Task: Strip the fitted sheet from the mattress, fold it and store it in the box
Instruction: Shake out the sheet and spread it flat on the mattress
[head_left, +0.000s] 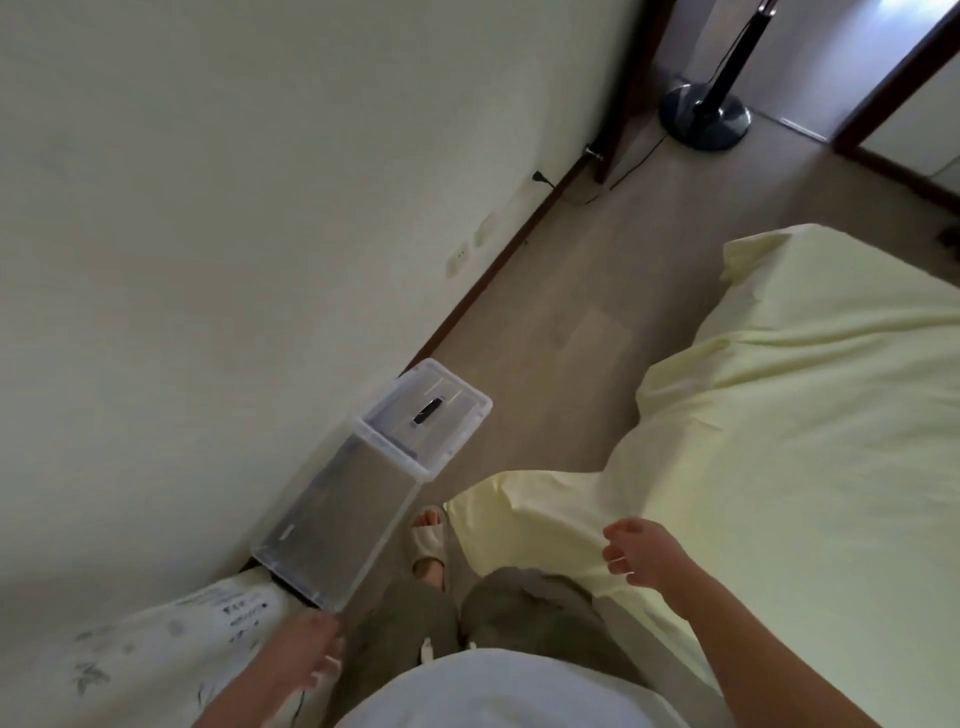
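A pale yellow fitted sheet (810, 415) covers the mattress on the right. Its near corner hangs loose and rumpled toward the floor beside my feet. The clear plastic box (337, 514) stands on the floor against the wall, and its clear lid (428, 410) with a black handle lies at the far end. My left hand (317, 649) is at the box's near corner with loosely curled fingers and grips nothing that I can see. My right hand (641, 551) hovers just above the loose sheet edge, fingers relaxed and half curled, holding nothing.
A white printed cloth or pillow (156, 654) lies at lower left beside the box. A fan's round base (706, 117) and its cable sit by the dark wooden door frame at the back. Beige floor runs between wall and bed.
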